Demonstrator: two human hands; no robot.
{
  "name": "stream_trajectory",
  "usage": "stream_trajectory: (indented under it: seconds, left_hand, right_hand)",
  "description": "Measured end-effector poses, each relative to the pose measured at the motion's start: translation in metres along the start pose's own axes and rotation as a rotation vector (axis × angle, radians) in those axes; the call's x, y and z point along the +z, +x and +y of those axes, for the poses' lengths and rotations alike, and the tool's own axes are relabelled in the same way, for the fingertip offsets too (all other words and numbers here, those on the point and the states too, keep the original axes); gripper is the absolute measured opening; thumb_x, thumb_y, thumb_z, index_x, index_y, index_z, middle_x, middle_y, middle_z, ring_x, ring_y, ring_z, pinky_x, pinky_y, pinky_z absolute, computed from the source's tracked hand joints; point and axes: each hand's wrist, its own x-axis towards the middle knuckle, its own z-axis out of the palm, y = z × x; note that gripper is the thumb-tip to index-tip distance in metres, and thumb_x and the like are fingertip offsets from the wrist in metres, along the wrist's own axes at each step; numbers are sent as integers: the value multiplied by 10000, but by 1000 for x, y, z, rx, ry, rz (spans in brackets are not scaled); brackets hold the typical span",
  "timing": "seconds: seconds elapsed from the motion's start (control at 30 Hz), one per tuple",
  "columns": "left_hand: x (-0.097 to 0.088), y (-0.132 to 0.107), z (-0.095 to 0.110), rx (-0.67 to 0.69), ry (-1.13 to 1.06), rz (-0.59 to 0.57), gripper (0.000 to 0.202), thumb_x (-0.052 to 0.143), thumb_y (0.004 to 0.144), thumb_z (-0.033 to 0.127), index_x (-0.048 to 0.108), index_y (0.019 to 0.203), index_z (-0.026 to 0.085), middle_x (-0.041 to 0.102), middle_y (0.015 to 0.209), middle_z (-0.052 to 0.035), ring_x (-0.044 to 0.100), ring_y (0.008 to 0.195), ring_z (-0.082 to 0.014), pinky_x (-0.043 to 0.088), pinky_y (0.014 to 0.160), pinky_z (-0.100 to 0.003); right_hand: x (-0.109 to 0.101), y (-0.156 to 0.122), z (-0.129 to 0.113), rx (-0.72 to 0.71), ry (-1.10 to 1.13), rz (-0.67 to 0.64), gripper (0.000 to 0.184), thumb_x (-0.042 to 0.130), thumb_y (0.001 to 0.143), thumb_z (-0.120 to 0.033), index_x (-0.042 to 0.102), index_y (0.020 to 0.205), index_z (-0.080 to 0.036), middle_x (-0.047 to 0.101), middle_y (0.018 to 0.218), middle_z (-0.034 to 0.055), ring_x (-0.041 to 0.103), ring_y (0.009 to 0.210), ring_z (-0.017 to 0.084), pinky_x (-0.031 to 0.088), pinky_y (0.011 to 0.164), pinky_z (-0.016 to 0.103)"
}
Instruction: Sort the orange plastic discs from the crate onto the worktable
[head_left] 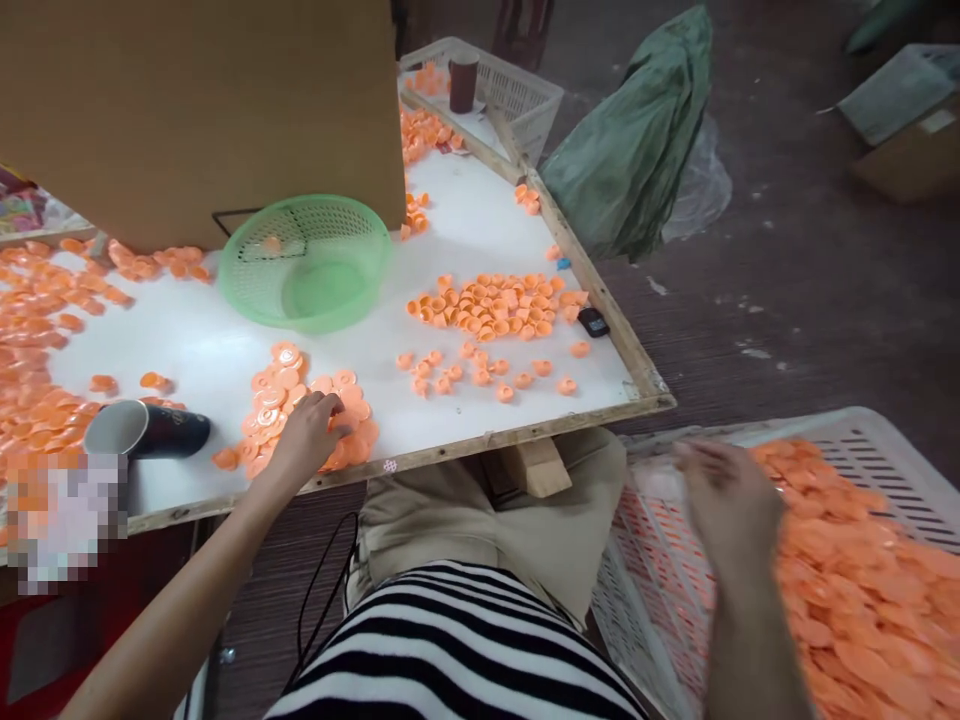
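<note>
My left hand [309, 432] reaches over a pile of flat, round orange plastic pieces [281, 383] at the table's near edge. Its fingers bend down onto them, with a gap between thumb and forefinger. To the right, my right hand [727, 500] is smeared by motion above the near side of a white plastic basket [862, 440]. Its finger positions are unclear, and I cannot make out anything in them. Heaped orange pieces [862, 590] fill the basket. Small cup-shaped orange pieces [495, 305] lie in a cluster farther right on the table.
A green colander [307, 300] stands before a large cardboard box [210, 110]. A dark cup [169, 430] lies on its side at left. A wooden rim [510, 435] borders the white table. A green sack [630, 150] stands beyond, right.
</note>
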Motion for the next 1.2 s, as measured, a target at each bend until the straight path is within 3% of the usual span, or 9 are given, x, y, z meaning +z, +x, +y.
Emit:
stream_trajectory:
  seconds: [0.1, 0.17, 0.3, 0.47, 0.6, 0.77, 0.9, 1.03, 1.2]
  left_hand:
    - [-3, 2, 8, -20, -51, 15, 80, 573, 809, 265, 594, 840, 195, 625, 830, -76, 573, 798, -252, 431, 693, -351]
    - [-6, -1, 11, -40, -109, 76, 98, 554, 825, 285, 595, 826, 197, 629, 818, -67, 573, 772, -229, 429, 697, -339]
    - [-5, -12, 18, -137, -371, 143, 175, 549, 841, 348, 599, 796, 186, 627, 768, -37, 561, 695, -171, 429, 659, -291]
    - [19, -9, 49, -171, -891, 35, 283, 633, 791, 441, 580, 815, 164, 602, 664, 2, 557, 581, -118, 437, 560, -229]
    - [43, 8, 76, -166, -1096, -64, 320, 681, 740, 439, 592, 831, 145, 604, 641, 1, 527, 507, -98, 425, 502, -216]
    - [59, 21, 87, -185, -1087, -79, 279, 662, 753, 406, 609, 818, 140, 603, 608, -1, 498, 468, -90, 378, 460, -201]
    - [59, 21, 91, -181, -1049, -144, 246, 637, 774, 381, 615, 838, 144, 624, 610, -9, 543, 482, -111, 393, 456, -201]
    - [58, 22, 94, -219, -1090, -217, 301, 664, 761, 417, 597, 884, 150, 637, 599, -11, 591, 489, -139, 455, 470, -226]
    - [58, 27, 96, -237, -1057, -226, 264, 647, 777, 397, 580, 846, 151, 633, 574, -11, 595, 479, -141, 458, 468, -226]
  right_hand:
    - [74, -3, -52, -111, 21, -279, 292, 532, 845, -454, 660, 910, -200, 699, 868, 95, 636, 774, 230, 490, 742, 354]
    - [110, -3, -81, -206, -19, -366, 246, 516, 877, -355, 670, 968, -186, 695, 936, 100, 629, 840, 229, 474, 792, 347]
    - [145, -6, -107, -280, -82, -460, 197, 534, 871, -190, 674, 1002, -145, 688, 1003, 112, 609, 960, 243, 444, 876, 357]
    - [165, -25, -126, -339, 19, -637, 151, 581, 864, -140, 679, 978, -159, 709, 989, 78, 626, 933, 209, 449, 847, 310]
    - [176, -36, -140, -291, 96, -709, 134, 613, 854, -149, 687, 960, -182, 720, 922, 50, 646, 831, 182, 461, 768, 282]
    - [182, -38, -146, -214, 188, -761, 74, 633, 853, -203, 696, 890, -210, 726, 844, 24, 666, 790, 174, 470, 724, 265]
    - [188, -38, -147, -146, 254, -869, 37, 646, 831, -196, 676, 815, -208, 716, 748, 10, 676, 738, 172, 480, 674, 251]
    - [193, -36, -147, 29, 339, -964, 26, 643, 818, -158, 647, 816, -183, 694, 682, -2, 644, 577, 139, 474, 585, 225]
    - [195, -31, -148, 127, 331, -1015, 98, 659, 830, -164, 598, 753, -164, 633, 554, -21, 622, 506, 119, 447, 545, 194]
